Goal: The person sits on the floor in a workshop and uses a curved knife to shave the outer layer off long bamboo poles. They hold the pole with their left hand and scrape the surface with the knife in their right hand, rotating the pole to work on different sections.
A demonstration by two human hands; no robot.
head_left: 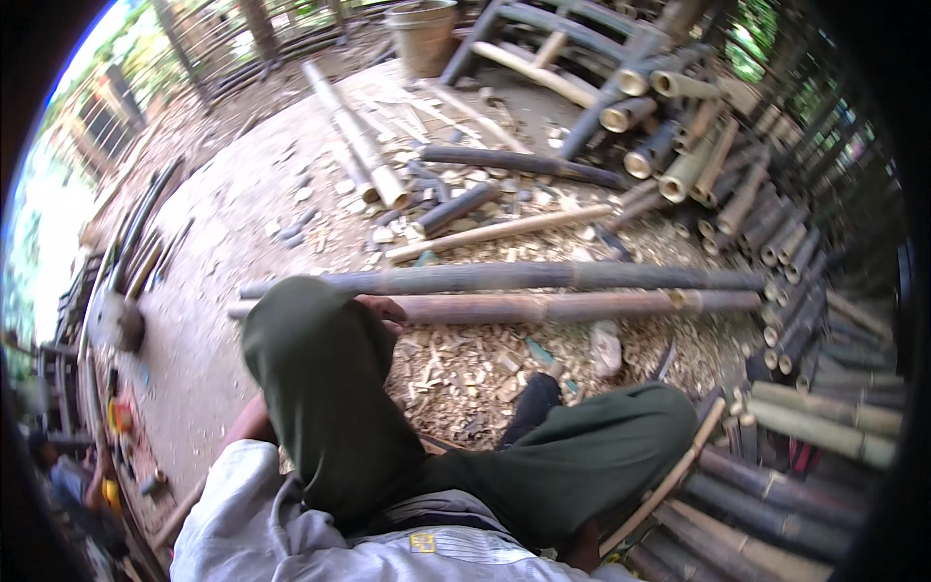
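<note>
Two long bamboo poles lie side by side across the ground before me: a dark grey-green pole (543,276) and, nearer, a reddish-brown pole (543,308). My left hand (382,311) shows past my raised left knee, its fingers curled against the reddish-brown pole. The knee hides the rest of that hand and part of both poles. Low in the picture, beside my right thigh, a small dark patch of skin (584,549) may belong to my right arm or hand; no fingers can be made out there. A curved blade (665,359) rests on the chips near my right knee.
Wood chips (456,378) cover the ground. A pale plastic bag or bottle (606,349) lies among them. Cut bamboo is stacked (776,242) on the right, more poles (824,427) lie nearer. A bucket (422,39) and wooden frame (553,48) stand behind; another person (82,495) is far left.
</note>
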